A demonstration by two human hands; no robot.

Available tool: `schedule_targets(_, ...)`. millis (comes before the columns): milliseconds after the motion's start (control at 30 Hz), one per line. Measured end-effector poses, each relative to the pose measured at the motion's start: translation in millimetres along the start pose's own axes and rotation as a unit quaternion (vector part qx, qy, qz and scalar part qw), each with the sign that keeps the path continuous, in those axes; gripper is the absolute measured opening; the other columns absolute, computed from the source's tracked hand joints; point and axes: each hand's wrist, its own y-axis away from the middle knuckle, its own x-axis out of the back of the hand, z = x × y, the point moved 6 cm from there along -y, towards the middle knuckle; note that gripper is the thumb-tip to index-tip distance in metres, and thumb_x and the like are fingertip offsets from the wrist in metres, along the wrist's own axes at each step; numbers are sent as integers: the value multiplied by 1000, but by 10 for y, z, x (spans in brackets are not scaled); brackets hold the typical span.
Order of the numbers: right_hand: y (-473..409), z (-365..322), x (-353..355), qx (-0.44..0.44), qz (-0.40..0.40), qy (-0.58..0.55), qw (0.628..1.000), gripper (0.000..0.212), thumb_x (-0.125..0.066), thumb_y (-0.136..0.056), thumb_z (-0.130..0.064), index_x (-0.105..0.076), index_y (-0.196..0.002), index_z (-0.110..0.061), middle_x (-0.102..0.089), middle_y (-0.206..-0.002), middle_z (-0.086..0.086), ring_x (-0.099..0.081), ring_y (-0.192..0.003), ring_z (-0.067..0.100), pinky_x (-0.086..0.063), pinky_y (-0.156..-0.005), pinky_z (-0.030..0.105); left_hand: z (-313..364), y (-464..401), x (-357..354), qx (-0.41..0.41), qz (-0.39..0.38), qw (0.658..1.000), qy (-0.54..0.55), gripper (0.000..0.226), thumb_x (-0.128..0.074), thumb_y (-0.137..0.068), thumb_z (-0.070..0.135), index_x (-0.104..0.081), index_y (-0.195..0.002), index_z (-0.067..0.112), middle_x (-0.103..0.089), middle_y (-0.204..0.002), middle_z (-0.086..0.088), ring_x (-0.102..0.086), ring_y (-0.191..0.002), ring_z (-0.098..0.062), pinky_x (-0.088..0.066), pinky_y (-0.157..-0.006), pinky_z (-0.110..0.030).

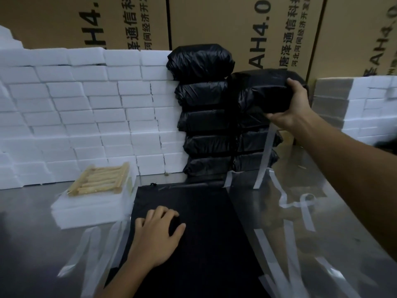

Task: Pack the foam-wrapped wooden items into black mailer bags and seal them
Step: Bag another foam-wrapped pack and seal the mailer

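A: Where was the right hand [289, 108]?

B: Upper right of the frame. Fingers over the top and thumb under the end of a sealed black mailer bag [266, 91], clamped on it. The bag sat at the top of the right-hand column of packed bags [255, 145]; can't tell if it rested on the stack or was just above it.

A: Left hand [158, 235]?

B: Lower centre, palm down on the flat pile of empty black mailer bags [204, 244]. Fingers curled at the top bag; hard to say if they'd actually pinched it.

A: Next item?

B: Foam-wrapped wooden item [101, 180] lay on a short stack of foam sheets [86, 211], left of centre, just beside the empty bags. Wood slats showed on top.

A: Rest of the table?

B: Steel table [28, 233]. Taller column of packed bags [202, 117] at centre, touching a wall of white foam blocks [75, 117] across the left. More foam [352, 108] at right edge. Peeled seal strips [285, 201] were scattered right of the bags. Printed cardboard cartons [214, 20] behind everything.
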Motion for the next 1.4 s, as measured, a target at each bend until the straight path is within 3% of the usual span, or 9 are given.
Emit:
schedule_targets(233, -512, 82, 128, -15, 92, 108, 990, 70, -57, -96, -53, -35, -150, -15, -47, -150, 7, -55, -129, 30, -50, -104, 45, 13, 9, 5, -2, 9, 1000, 7, 39, -32, -94, 64, -44, -126, 46, -34, -120, 27, -34, -118, -1, -25, -96, -30)
schedule_targets(333, -532, -93, 268, 98, 225, 313, 918, 74, -59, -90, -63, -47, -140, -10, -57, -137, 9, -60, -120, 26, -52, -100, 39, 15, 11, 4, -4, 15, 1000, 6, 39, -33, -94, 64, -44, -127, 46, -33, -118, 28, -34, -118, 0, -25, -96, -29)
schedule_targets(467, -587, -128, 69, 235, 260, 350, 869, 23, -52, -103, -33, -54, -110, -12, -61, -104, 2, -57, -92, 17, -42, -80, 28, 20, 22, 7, -7, 22, 1000, 0, 40, -31, -94, 64, -43, -128, 47, -32, -119, 29, -33, -118, 1, -25, -95, -29)
schedule_targets(633, -697, 73, -35, 299, 166, 444, 828, 18, -56, -100, -32, -50, -99, -15, -50, -82, -9, -51, -77, 9, -44, -79, 30, 32, 21, 13, -10, 23, 1000, -3, 41, -29, -93, 65, -42, -128, 47, -32, -119, 29, -32, -118, 2, -24, -96, -29)
schedule_targets(800, -836, 156, -120, 275, 44, 563, 778, 46, -62, -97, -28, -50, -137, -11, -57, -134, 7, -56, -116, 22, -45, -95, 32, 47, 19, 21, -9, 23, 1000, -4, 39, -30, -94, 65, -43, -126, 47, -32, -118, 31, -33, -116, 3, -22, -91, -28)
schedule_targets(900, -931, 343, -263, 171, -33, 623, 762, 72, -65, -96, -27, -28, -156, -11, -15, -167, 3, -23, -150, 27, -30, -115, 36, 50, 15, 10, -8, 23, 1000, -3, 39, -29, -93, 65, -43, -125, 47, -32, -118, 31, -32, -116, 4, -22, -91, -27)
schedule_targets(1067, -992, 444, -383, 40, -110, 664, 738, 93, -72, -92, -24, -10, -161, -15, 17, -167, -2, -5, -154, 30, -26, -118, 43, 43, 2, 6, -10, 22, 1000, -1, 37, -30, -93, 64, -44, -123, 47, -33, -118, 30, -33, -114, 3, -23, -91, -28)
schedule_targets(1233, -719, 600, -198, 49, -105, 715, 690, 80, -74, -90, -26, -29, -155, -13, -32, -160, 11, -39, -141, 34, -39, -113, 42, 51, -8, 12, -6, 21, 1000, 0, 36, -32, -94, 63, -46, -123, 46, -36, -118, 27, -35, -115, 0, -26, -94, -30)
schedule_targets(1400, 57, 1475, 249, -3, -172, 731, 661, 65, -73, -90, -33, -45, -145, -13, -51, -145, 11, -51, -130, 29, -47, -104, 37, 5, -13, 59, 31, 45, 998, 9, 32, -44, -91, 62, -53, -111, 39, -40, -107, 18, -39, -107, -5, -29, -92, -29)
